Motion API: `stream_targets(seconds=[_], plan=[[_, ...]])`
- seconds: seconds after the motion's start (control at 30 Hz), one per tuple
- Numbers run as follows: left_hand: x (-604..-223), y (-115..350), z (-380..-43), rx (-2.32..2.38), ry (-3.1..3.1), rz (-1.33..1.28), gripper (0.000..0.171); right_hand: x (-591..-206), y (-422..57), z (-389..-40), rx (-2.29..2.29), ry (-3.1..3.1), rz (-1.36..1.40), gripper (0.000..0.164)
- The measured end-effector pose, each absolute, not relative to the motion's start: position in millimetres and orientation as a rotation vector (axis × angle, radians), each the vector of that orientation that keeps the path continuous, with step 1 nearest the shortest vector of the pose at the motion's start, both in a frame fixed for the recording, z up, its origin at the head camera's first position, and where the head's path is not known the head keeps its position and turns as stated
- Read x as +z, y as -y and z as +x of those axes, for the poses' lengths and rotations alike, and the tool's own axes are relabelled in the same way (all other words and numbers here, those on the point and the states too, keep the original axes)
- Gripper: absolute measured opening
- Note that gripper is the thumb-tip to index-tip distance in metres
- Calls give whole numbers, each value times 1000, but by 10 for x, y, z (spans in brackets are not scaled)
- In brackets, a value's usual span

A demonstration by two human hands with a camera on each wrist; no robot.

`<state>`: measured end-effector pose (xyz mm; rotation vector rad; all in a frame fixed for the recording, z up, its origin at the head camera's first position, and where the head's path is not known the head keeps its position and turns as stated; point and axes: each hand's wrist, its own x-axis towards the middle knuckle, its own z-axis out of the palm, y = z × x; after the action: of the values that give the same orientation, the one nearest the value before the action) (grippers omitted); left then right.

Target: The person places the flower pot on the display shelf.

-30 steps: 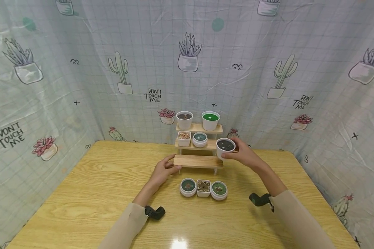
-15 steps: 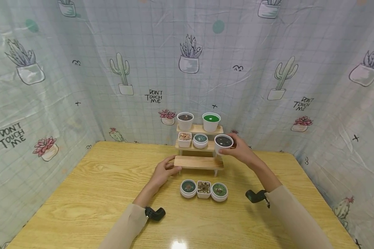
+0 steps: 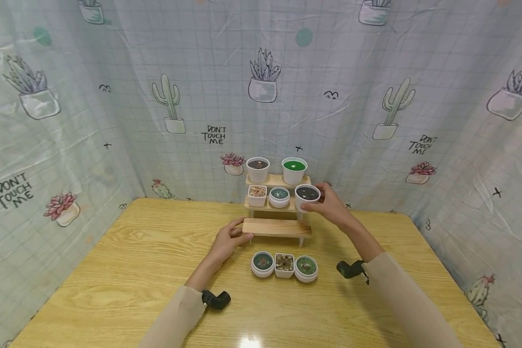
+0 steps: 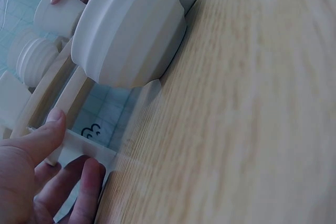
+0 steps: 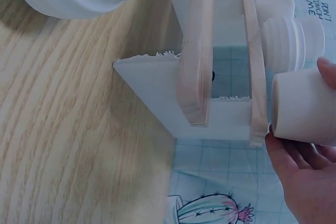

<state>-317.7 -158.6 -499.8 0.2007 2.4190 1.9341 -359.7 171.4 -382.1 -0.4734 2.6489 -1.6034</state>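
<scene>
My right hand (image 3: 330,207) grips a white round pot (image 3: 307,196) with dark filling, thumb in front and fingers behind. The pot is at the right end of the middle shelf of a three-tier wooden stand (image 3: 276,226); in the right wrist view a narrow gap shows between its base (image 5: 281,106) and the shelf board (image 5: 255,77). My left hand (image 3: 227,240) holds the left end of the lowest board, its thumb (image 4: 55,121) against the wood and its fingers by the white leg (image 4: 86,148). A square pebble pot (image 3: 257,195) and a round teal-filled pot (image 3: 279,196) share the middle shelf.
On the top shelf stand a brown-filled pot (image 3: 258,169) and a green-filled pot (image 3: 294,170). In front of the stand, a row holds a dark green pot (image 3: 263,263), a square pebble pot (image 3: 284,265) and a green pot (image 3: 306,268). A printed curtain (image 3: 226,63) hangs behind.
My right hand has carried the dark-filled pot left and slightly up, from beside the stand to the right end of the middle shelf. The left hand keeps its place on the lowest board.
</scene>
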Motion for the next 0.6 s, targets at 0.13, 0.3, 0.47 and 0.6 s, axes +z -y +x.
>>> stream_targets(seconds=[0.13,0.3,0.47,0.6], plan=[[-5000,1595,-3173,1939,-2418,189,79,-3806,-1680,-3629,-1593,-2660,-458,80],[-4997,1600,-3179,1942,-2408,171,79,-3810,-1656,-3675,-1586,-2663,-444,81],[-5007,1595,-3189,1935,-2421,169,79,-3819,-1640,-3700,-1588,-2654,-450,81],[-5013,1593,-3190,1930,-2429,162,79,-3823,-1624,-3704,-1596,-2647,-451,82]])
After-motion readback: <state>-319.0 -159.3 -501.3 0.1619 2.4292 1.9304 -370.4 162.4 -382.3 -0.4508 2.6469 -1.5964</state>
